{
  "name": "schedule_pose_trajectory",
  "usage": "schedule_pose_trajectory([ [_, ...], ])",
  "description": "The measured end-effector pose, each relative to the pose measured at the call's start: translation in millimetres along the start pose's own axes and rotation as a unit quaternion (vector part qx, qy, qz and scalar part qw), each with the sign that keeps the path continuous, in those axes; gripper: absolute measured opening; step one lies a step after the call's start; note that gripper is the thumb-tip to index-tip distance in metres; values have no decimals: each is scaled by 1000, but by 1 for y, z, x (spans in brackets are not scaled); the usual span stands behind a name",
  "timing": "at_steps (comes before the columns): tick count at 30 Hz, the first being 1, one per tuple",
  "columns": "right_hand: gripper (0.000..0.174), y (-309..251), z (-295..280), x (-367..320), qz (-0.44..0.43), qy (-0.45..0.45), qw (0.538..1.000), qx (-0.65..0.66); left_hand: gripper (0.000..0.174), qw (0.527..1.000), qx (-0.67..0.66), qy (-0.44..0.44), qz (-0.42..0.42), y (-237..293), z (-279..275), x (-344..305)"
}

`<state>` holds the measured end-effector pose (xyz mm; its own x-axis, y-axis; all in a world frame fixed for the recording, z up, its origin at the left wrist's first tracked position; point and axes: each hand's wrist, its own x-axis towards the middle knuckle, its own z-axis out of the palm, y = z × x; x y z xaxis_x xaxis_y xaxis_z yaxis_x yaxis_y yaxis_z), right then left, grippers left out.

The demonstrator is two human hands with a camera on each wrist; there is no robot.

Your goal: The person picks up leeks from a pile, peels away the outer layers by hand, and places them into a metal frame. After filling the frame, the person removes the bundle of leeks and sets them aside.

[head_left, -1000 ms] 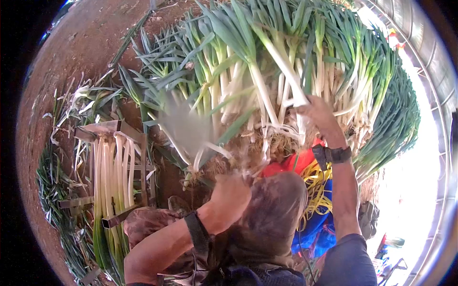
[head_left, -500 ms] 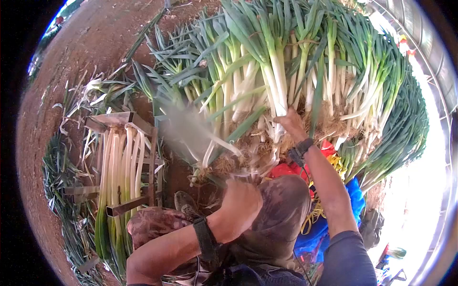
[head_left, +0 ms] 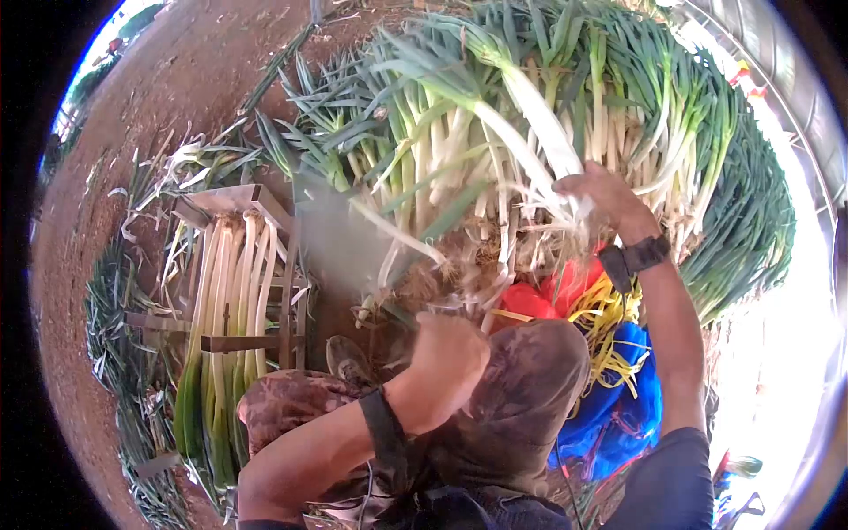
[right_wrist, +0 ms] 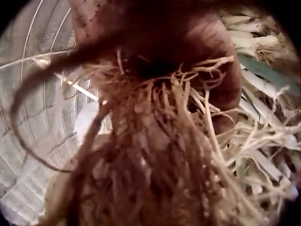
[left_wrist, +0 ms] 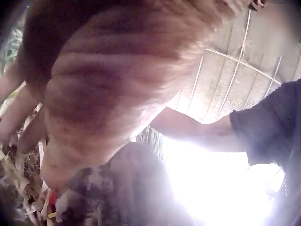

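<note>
In the head view my right hand (head_left: pixel 609 199) grips large green onions (head_left: pixel 544 124) by the root ends of their white stalks. Their green tops lean up and left over the pile of green onions (head_left: pixel 601 124). The right wrist view shows roots (right_wrist: pixel 150 155) hanging out of the right fist (right_wrist: pixel 207 42). My left hand (head_left: pixel 449 353) is over the knee, back of the hand up and blurred at its front. In the left wrist view the left hand (left_wrist: pixel 108 89) has loosely extended fingers (left_wrist: pixel 16 110) at the left edge, with nothing visible in them.
A metal frame (head_left: pixel 252 343) at left cradles several laid-out green onions (head_left: pixel 216 283). Yellow straps (head_left: pixel 605 314), a red bag (head_left: pixel 574 283) and a blue bag (head_left: pixel 618 402) lie beside the right knee. Leaf scraps (head_left: pixel 119 344) cover soil at far left.
The right hand dipped left to the pile, then rose to the right; the stalks in it now tilt leftward. The left hand stays over the knee, shifting slightly right in view.
</note>
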<state>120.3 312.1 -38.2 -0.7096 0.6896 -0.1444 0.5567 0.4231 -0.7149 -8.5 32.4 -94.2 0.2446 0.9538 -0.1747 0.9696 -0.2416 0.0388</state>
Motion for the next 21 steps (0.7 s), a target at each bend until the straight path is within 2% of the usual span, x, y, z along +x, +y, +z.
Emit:
schedule_pose_trajectory([
  [1, 49, -20, 0, -10, 101, 18, 991, 86, 28, 1000, 6, 9, -25, 3, -1, -4],
  [2, 52, 2, 5, -14, 54, 7, 998, 33, 28, 1000, 11, 10, -23, 5, -1, -10],
  [4, 58, 28, 15, -25, -17, -20, 998, -49, 36, 994, 22, 100, -49, 2, -6, -21],
  [5, 60, 33, 20, -31, -42, -39, 995, -77, 43, 991, 14, 9, -129, 5, -8, -9],
  [6, 63, 38, 25, -38, -68, -57, 991, -103, 43, 991, 20, 7, -132, 3, -3, -8],
  [7, 61, 29, 41, -60, -83, -59, 995, 10, 47, 982, -11, 91, -163, 3, 3, -8],
  [9, 60, -1, 49, -102, -43, -77, 993, 83, 65, 944, -55, 273, -178, 3, 13, -10],
  [10, 59, -19, 53, -123, -23, -84, 989, 118, 79, 912, -63, 372, -160, 1, 15, -12],
  [11, 60, -31, 53, -143, -4, -128, 985, 118, 93, 914, -67, 372, -150, -1, 30, -13],
  [14, 55, -71, 51, -212, 56, -222, 972, 56, 93, 909, -68, 390, -133, 20, 24, -50],
  [15, 53, -84, 52, -237, 59, -244, 965, 79, 87, 890, -121, 422, -123, 29, 29, -56],
  [16, 50, -92, 55, -258, 64, -269, 955, 103, 87, 889, -118, 424, -125, 37, 33, -61],
  [18, 45, -109, 62, -293, 10, -300, 953, 30, 81, 894, -80, 432, -88, 57, 43, -71],
  [19, 44, -106, 68, -309, 50, -318, 946, 44, 73, 895, -80, 431, -83, 71, 46, -76],
  [21, 45, -109, 69, -329, 53, -341, 938, 40, 61, 882, -64, 461, -70, 96, 51, -87],
])
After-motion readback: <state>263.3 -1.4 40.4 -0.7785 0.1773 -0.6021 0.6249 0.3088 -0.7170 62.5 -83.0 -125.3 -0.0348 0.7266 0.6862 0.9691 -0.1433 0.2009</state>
